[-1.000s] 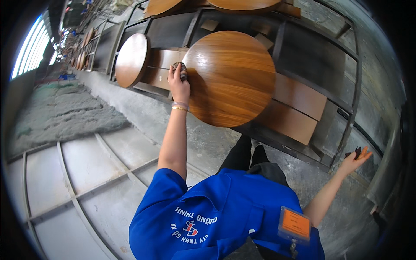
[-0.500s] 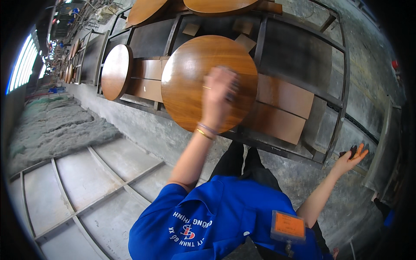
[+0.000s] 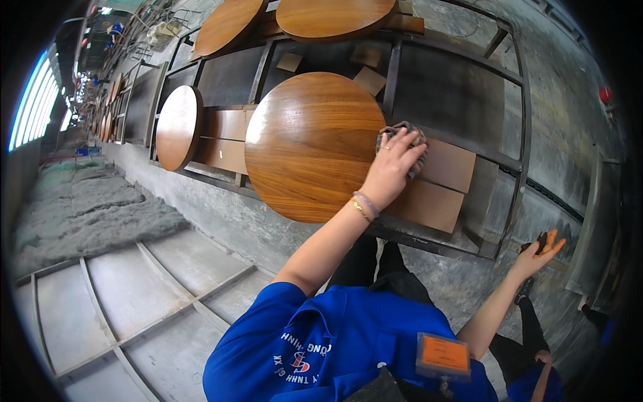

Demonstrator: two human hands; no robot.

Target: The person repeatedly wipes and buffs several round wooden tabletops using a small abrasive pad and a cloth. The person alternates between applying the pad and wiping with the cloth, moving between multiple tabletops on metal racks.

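I see a large round tabletop, without a long axis, lying left of the person's nearer left hand, which curls over a crumpled cloth at the tabletop's right edge. Well right of the tabletop, their right hand spreads its fingers.

metal rack; brown panels beneath round tabletop

The round board is smooth, shiny wood with stripes. The rag is crumpled cloth. The dark frame looks like dull metal. The grey floor looks matt and blotchy.
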